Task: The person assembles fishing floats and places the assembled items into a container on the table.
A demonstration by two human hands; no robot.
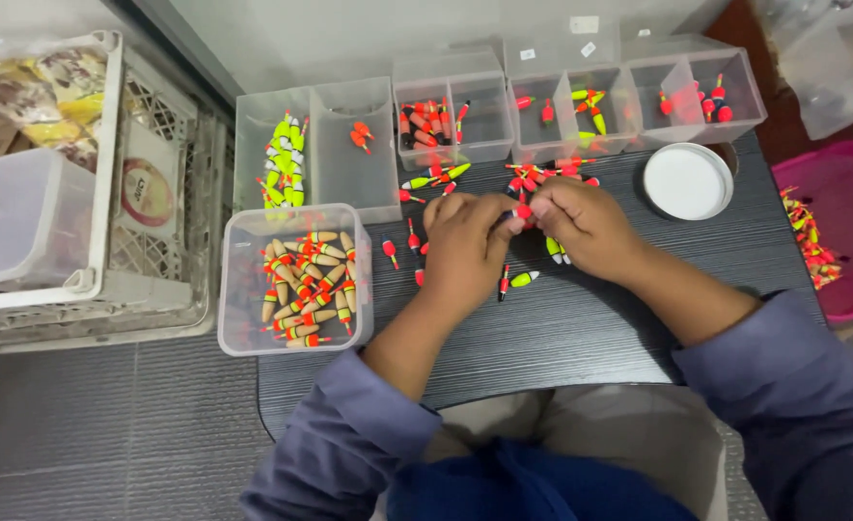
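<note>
- Dark wood-grain surface is carrying everything; the person is sitting at it, grey-blue sleeves coming in from the lower edge.
- White slatted plastic crate is standing off the left edge, holding a frosted lidded box and packets.
- Pink plastic tub is sitting at the right edge with a streak of small floats lying along its inner side.
- Row of clear plastic compartment bins is lining the far edge, each one holding a few floats sorted by colour: yellow-green, orange, red.
- Clear rectangular tub of orange-and-tan fishing floats is resting at the near left corner, just beside the left forearm.
- White round lid is lying right of the hands, apart from them.
- Loose scatter of red, orange and yellow-green floats is spreading across the surface just beyond and under the hands.
- Left hand and right hand are meeting at the fingertips, fingers curled in, both pinching one small red-tipped float between them, held just above the surface.
- Judgement: the step in hand looks like working on or checking a single float picked from the scatter; sorting appears partway along, bins only thinly filled.
- Judgement: the next move is calling for a fine, steady pinch so the small float does not slip, then a match of its colour to the right compartment.
</note>
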